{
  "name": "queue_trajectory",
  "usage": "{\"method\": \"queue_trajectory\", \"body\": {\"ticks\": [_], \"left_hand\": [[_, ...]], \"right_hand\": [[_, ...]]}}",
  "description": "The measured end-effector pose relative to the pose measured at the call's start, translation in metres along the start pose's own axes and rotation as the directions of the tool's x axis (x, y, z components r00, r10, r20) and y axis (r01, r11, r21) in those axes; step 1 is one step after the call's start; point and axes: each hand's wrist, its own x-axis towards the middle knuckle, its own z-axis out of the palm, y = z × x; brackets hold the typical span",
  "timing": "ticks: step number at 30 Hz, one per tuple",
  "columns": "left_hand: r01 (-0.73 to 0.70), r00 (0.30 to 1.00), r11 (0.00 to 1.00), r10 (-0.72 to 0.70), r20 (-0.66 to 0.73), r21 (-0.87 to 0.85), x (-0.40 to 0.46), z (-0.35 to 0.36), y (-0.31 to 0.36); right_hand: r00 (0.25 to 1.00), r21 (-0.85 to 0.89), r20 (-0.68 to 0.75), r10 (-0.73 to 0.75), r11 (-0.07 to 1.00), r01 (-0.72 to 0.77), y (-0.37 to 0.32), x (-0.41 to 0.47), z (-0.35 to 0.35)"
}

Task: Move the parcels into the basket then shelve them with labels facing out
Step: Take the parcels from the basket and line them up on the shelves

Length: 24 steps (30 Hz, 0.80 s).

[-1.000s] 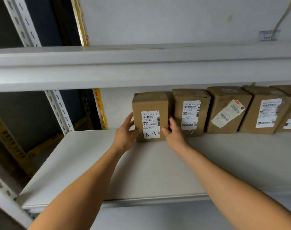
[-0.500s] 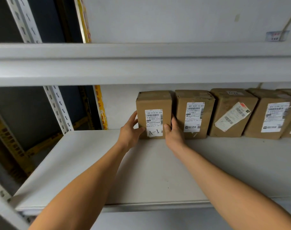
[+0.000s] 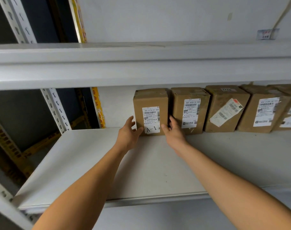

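Standing upright on shelf (image 3: 141,166), labelled parcel (image 3: 150,103), left hand (image 3: 127,135), right hand (image 3: 173,132) flanking

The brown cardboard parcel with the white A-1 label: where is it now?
In the head view, the brown cardboard parcel with the A-1 label stands upright on the grey metal shelf, leftmost in the row, beside the second brown cardboard parcel.

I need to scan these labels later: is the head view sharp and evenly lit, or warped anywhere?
Head view: the A-1 parcel label reads sharply in soft, even light without glare; the rightmost parcel label is smeared at the frame edge; wide-angle distortion bows the upper shelf; the area left of the upright is dark.
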Motion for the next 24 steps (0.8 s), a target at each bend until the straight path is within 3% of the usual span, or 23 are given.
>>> {"method": "queue_trajectory", "body": {"ticks": [5,10,18,24], "left_hand": [[0.030,0.999,0.987,-0.024,-0.041,0.155,-0.023,-0.006,-0.004],[-0.119,0.993,0.962,0.119,0.015,0.248,-0.047,-0.002,-0.005],[-0.323,0.942,0.920,0.290,0.172,0.221,-0.101,0.060,0.045],[-0.462,0.863,0.872,0.401,0.308,0.160,-0.167,0.139,0.097]], "right_hand": [[0.999,-0.009,0.046,0.013,1.000,-0.013,0.001,-0.028,-0.026],[0.999,-0.098,0.003,-0.050,0.994,0.050,0.013,-0.059,-0.061],[0.987,-0.271,-0.107,-0.120,0.959,0.087,0.017,-0.128,-0.145],[0.977,-0.289,-0.181,-0.113,0.955,0.057,0.029,-0.212,-0.246]]}}
